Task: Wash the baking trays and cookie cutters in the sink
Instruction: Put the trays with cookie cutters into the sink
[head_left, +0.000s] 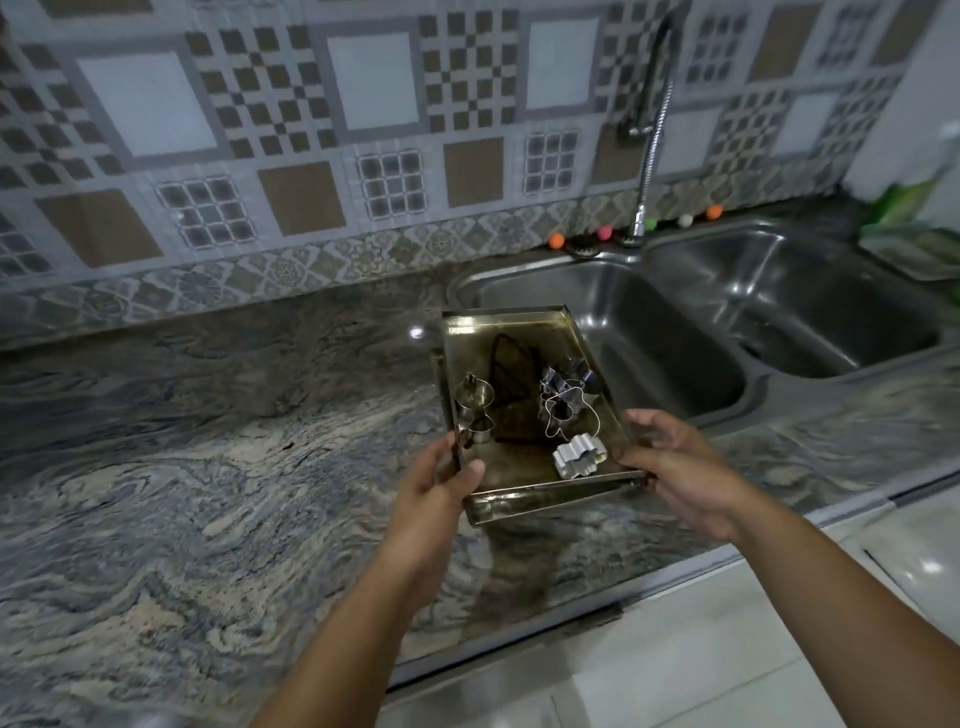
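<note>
Stacked metal baking trays (511, 332), stained brown, hang above the granite counter next to the sink's left basin (670, 338). My left hand (441, 480) grips the trays' near left edge, thumb over the rim. My right hand (675, 460) grips the near right corner. Several metal cookie cutters lie in the top tray: a scalloped flower cutter (579, 455) near the front, a cluster of shaped cutters (566, 400) at the right, and small cutters (475, 402) at the left. A second tray's rim (524, 501) shows beneath the top one.
A double steel sink has a right basin (810, 306) and a tall faucet (649, 135) behind the divider. Small coloured balls (557, 240) line the back ledge. A green item (904, 208) sits at the far right. Marbled granite counter (208, 467) spreads left.
</note>
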